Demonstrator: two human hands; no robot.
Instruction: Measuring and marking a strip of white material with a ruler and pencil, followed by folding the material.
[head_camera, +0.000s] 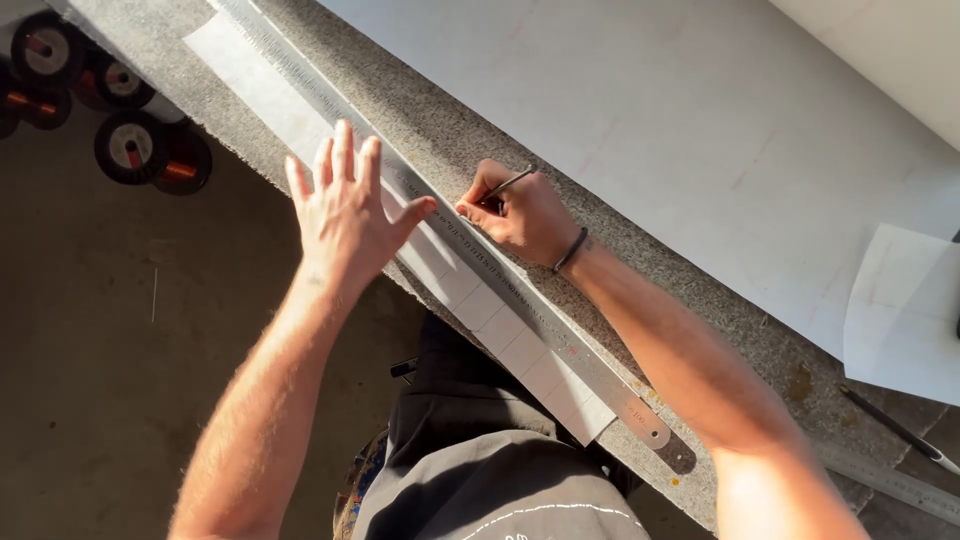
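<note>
the right hand (522, 215) is pinching a pencil (508, 184), tip touching the ruler (500, 275) edge. the left hand (345, 210) is pressing flat, fingers spread, on the ruler and paper strip (500, 330) just beside, both running diagonally past it.

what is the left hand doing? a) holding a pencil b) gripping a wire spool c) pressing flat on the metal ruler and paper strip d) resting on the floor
c: the left hand lies spread flat on the metal ruler and paper strip, while the right hand holds the pencil.
</note>
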